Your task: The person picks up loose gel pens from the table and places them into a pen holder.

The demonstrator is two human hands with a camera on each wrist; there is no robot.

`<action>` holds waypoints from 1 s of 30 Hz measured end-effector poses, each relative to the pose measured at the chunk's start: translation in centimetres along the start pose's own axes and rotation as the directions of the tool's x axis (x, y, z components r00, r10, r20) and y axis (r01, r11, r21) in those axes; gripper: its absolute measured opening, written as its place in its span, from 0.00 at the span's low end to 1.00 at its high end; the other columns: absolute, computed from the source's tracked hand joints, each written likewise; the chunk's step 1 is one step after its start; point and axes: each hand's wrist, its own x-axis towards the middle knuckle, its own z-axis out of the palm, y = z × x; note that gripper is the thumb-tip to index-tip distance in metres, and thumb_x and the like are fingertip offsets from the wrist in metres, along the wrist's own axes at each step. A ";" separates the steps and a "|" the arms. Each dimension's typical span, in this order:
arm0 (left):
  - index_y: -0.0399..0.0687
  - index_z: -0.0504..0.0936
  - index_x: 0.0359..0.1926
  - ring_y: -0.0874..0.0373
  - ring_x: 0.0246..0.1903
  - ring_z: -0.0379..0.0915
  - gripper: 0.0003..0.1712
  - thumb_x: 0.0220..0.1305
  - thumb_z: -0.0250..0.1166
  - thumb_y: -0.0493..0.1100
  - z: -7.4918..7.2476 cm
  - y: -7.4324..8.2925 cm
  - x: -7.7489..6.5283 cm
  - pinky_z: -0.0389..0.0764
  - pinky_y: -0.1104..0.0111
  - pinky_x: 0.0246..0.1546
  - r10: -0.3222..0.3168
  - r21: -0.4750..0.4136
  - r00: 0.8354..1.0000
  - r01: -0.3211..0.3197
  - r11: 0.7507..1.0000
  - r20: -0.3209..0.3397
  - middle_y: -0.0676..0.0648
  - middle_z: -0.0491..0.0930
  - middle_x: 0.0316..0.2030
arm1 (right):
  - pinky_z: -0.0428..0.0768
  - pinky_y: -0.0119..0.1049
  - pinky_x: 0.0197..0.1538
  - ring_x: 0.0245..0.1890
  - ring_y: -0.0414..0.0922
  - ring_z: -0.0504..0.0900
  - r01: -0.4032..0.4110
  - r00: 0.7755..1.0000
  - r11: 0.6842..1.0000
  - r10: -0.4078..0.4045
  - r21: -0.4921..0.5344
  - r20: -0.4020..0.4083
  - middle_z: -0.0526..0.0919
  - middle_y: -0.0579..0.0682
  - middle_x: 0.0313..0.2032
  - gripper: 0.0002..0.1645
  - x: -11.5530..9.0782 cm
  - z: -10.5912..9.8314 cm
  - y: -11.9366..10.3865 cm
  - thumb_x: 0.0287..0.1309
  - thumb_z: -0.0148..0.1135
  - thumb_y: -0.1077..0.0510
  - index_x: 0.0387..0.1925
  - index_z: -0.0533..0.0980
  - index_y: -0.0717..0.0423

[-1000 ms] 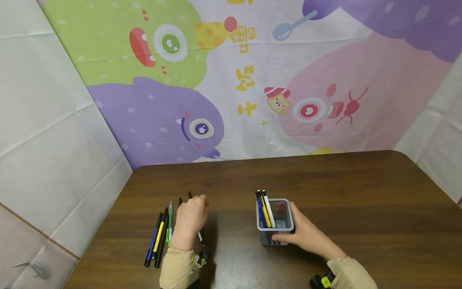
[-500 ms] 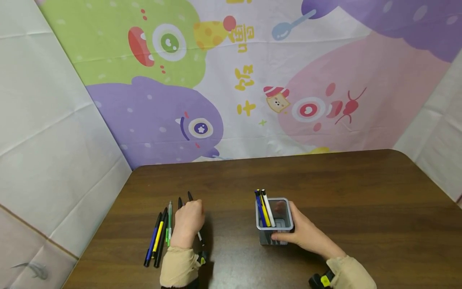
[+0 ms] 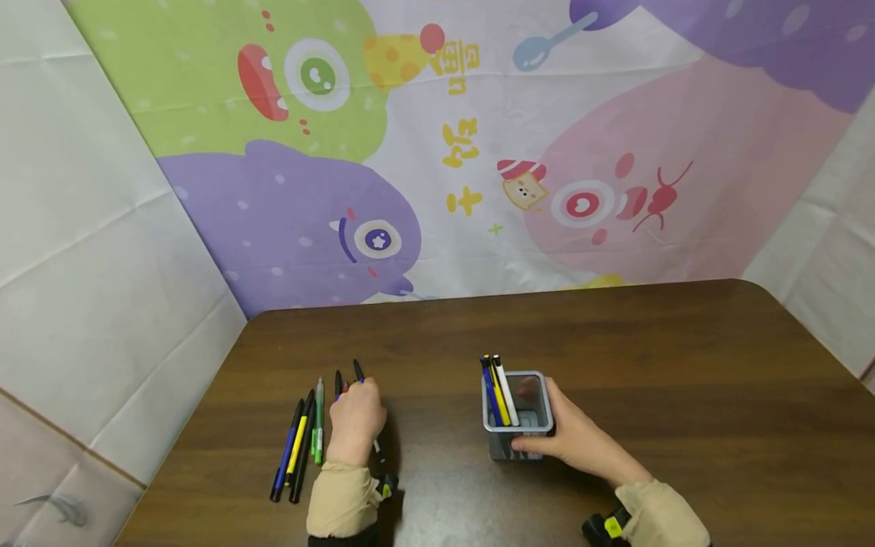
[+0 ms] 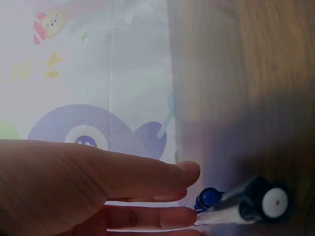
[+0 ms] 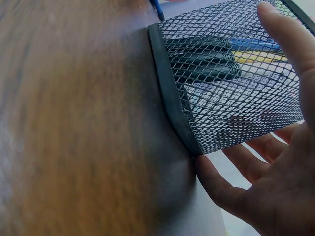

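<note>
My right hand (image 3: 581, 437) grips a dark mesh pen holder (image 3: 506, 447) standing on the table, thumb across its near side. Seen from the right wrist, several fingers support the mesh (image 5: 216, 113) from the other side. Inside lean a blue, a yellow and a white pen (image 3: 506, 391). My left hand (image 3: 358, 423) is down over a few pens lying on the table. In the left wrist view its thumb and a fingertip come close to a blue pen end (image 4: 210, 197), beside a black-capped white pen (image 4: 266, 201). Whether they pinch one is unclear.
Left of my left hand lie more pens: a blue pen (image 3: 285, 456), a yellow pen (image 3: 298, 447), a black pen (image 3: 303, 460) and a green pen (image 3: 319, 425). A cartoon cloth (image 3: 465, 251) hangs behind the wooden table (image 3: 649, 342).
My left hand has drawn slightly back toward me, showing a little more of the pens' far ends. The right hand and pen holder stay put; the head view shifted slightly.
</note>
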 end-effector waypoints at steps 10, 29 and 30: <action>0.34 0.76 0.42 0.41 0.26 0.74 0.17 0.51 0.64 0.39 -0.1 -0.1 0.4 0.77 0.52 0.25 0.005 0.068 1.000 -0.007 0.998 0.022 0.35 0.77 0.32 | 0.77 0.40 0.41 0.46 0.49 0.74 0.009 1.000 1.000 -0.009 0.010 -0.012 0.69 0.58 0.53 0.50 0.2 -0.1 -0.1 0.41 0.70 0.49 0.62 0.53 0.53; 0.39 0.73 0.51 0.42 0.28 0.73 0.23 0.55 0.64 0.43 0.2 -1.5 0.1 0.77 0.52 0.29 0.080 0.023 0.986 -0.084 0.996 0.145 0.33 0.74 0.40 | 0.74 0.44 0.46 0.48 0.49 0.73 0.011 1.000 1.000 -0.011 0.017 0.001 0.68 0.58 0.55 0.50 0.0 0.0 0.1 0.41 0.70 0.48 0.62 0.53 0.53; 0.38 0.72 0.52 0.42 0.28 0.73 0.23 0.56 0.64 0.42 0.2 -1.6 0.1 0.77 0.53 0.29 0.083 0.011 0.986 -0.086 0.996 0.148 0.33 0.74 0.40 | 0.74 0.44 0.46 0.48 0.49 0.73 0.017 1.000 1.000 -0.017 0.011 0.000 0.68 0.58 0.55 0.51 0.0 0.0 0.1 0.41 0.70 0.47 0.62 0.53 0.53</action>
